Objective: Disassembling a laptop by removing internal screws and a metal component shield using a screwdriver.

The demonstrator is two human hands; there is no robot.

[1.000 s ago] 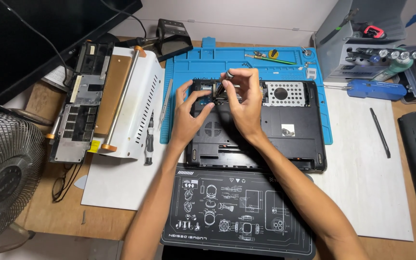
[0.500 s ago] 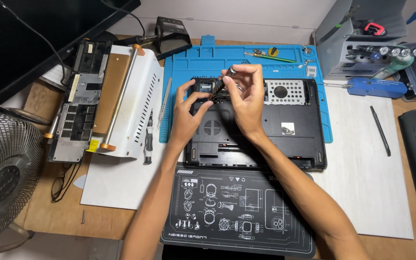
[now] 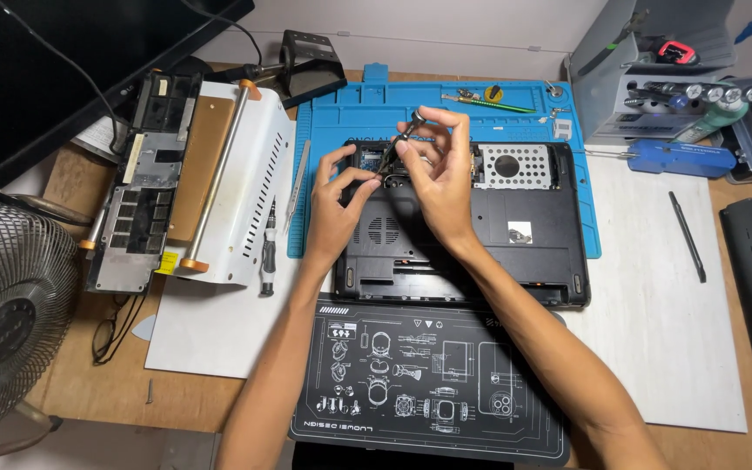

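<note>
A black laptop base point(image 3: 498, 235) lies bottom-up on a blue work mat point(image 3: 341, 139). My right hand point(image 3: 441, 178) holds a slim screwdriver point(image 3: 404, 137) by its top, tip down into the open bay at the laptop's upper left. My left hand point(image 3: 334, 209) rests on that same corner, thumb and forefinger pinched beside the screwdriver tip; whether they hold a small part is hidden. A perforated metal drive cage point(image 3: 515, 165) sits just right of my hands.
A white metal device with rollers point(image 3: 219, 174) and a second screwdriver point(image 3: 267, 248) lie left. A black printed mat point(image 3: 428, 374) sits in front. A fan point(image 3: 6, 322) stands at the far left, a tool rack point(image 3: 663, 78) and blue screwdriver point(image 3: 676, 158) at the back right, a black pen point(image 3: 687, 237) right.
My right hand has lifted slightly and tilted the screwdriver; my left fingers have shifted closer to its tip. The laptop has not moved.
</note>
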